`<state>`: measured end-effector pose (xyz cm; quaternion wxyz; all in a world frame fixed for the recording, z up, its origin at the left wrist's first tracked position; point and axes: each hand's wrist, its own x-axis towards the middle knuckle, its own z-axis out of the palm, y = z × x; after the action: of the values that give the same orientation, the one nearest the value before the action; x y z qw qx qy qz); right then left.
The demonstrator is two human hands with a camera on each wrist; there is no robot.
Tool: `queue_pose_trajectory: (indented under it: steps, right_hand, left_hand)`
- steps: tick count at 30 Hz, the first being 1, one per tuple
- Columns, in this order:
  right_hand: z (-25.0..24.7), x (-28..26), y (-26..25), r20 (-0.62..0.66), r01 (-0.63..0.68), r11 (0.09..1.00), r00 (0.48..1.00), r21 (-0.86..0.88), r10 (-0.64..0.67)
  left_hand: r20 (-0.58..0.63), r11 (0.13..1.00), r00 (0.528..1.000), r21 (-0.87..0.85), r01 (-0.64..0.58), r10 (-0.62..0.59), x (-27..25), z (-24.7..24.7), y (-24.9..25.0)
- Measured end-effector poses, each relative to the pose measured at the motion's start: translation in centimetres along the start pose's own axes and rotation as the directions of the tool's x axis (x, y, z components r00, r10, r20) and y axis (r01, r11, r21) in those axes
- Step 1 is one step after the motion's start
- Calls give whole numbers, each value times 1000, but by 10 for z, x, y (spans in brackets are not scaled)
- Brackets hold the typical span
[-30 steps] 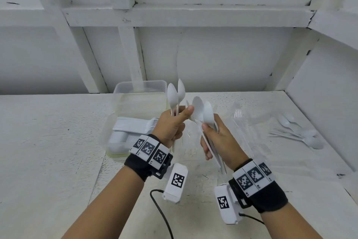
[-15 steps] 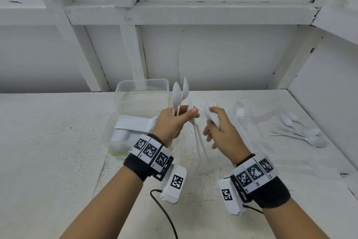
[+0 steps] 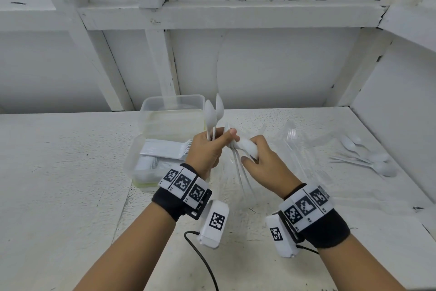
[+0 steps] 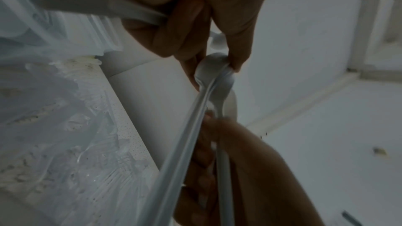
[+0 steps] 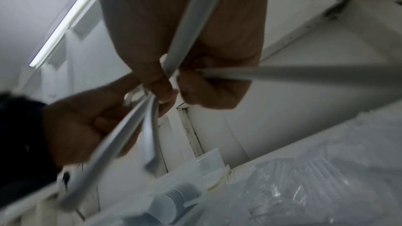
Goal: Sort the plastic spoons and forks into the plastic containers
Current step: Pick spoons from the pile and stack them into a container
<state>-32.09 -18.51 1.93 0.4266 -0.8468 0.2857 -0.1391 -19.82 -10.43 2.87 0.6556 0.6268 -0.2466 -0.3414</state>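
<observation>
From head height we look forward and down over both forearms at the table [image 3: 59,172], with the container [image 3: 173,107] just beyond the hands. Our left wrist view sits close under the left hand [image 4: 195,15], facing along its fingers. Our right wrist view does likewise; both share the container [image 5: 174,200] and the meeting hands.

No readable text anywhere; the wristbands [image 3: 182,182] carry only black-and-white square marker codes.
</observation>
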Motion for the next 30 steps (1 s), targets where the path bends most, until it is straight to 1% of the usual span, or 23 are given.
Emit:
queue_pose_trajectory:
  steps: [3,5,7,8,10,12,14,16,19,21,25,28,30]
  right_hand:
    - [-8,-3,-2,0,-34,994,999,104,35]
    - [-12,-4,-3,-19,-53,978,998,200,58]
    - [-13,-1,-2,-106,-47,960,991,274,79]
    - [-12,1,-2,-159,-24,957,985,288,73]
    - [-6,3,-4,-216,47,963,976,265,12]
    - [2,4,-5,-223,119,966,973,229,-67]
    - [9,4,-5,-230,147,964,969,223,-95]
    - [12,3,-8,-199,146,957,975,252,-96]
    - [12,-1,-11,-49,110,945,994,307,-100]
    - [10,-5,-12,37,77,936,995,343,-95]
    - [10,-7,-12,54,82,945,993,318,-104]
    - [9,-8,-10,58,82,930,992,359,-110]
    - [8,-6,-7,38,54,919,996,391,-75]
  left_hand:
    - [-46,1000,999,-9,-9,9,3,-6,-2]
    - [-52,1000,999,-6,-15,15,2,-8,-2]
    - [-41,1000,999,12,-20,20,0,-6,-1]
    - [-33,999,999,23,-23,24,-2,-4,-1]
    - [-16,999,999,29,-31,32,-5,1,1]
    - [-17,999,999,-1,-41,41,-7,6,3]
    - [-20,998,999,-33,-51,51,-8,10,4]
    - [-19,998,999,-30,-46,45,-8,11,3]
    - [-31,999,999,-37,-17,16,-5,9,-2]
    - [-23,997,1000,-71,0,-2,-3,8,-3]
    - [47,997,999,-74,30,-26,-2,7,-5]
    - [64,998,998,-49,33,-30,-1,4,-6]
    - [72,999,997,-38,25,-22,0,4,-6]
